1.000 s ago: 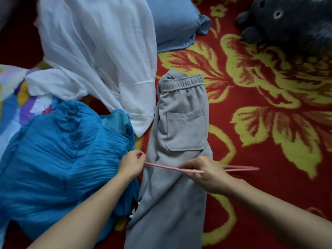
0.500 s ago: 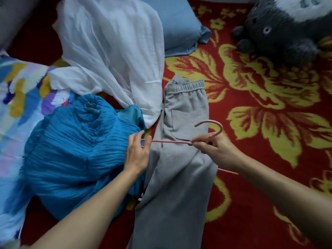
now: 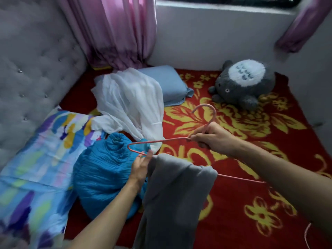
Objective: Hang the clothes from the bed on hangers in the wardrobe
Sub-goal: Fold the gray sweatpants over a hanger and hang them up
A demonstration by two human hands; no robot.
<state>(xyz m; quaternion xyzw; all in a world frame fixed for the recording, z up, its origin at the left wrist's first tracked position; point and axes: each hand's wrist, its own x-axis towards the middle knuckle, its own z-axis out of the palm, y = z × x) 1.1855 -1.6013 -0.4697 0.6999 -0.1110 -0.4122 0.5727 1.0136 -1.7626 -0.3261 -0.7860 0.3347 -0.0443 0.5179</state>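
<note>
Gripping the pink hanger at its neck, the right hand holds it above the bed. Grey trousers drape over its lower bar, with the left hand touching that bar beside them, fingers straight.

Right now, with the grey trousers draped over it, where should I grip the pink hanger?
Grip the pink hanger at the neck below its hook, from the right, where the right hand holds it: the grey trousers drape over the bottom bar, so they should balance beneath.
</note>
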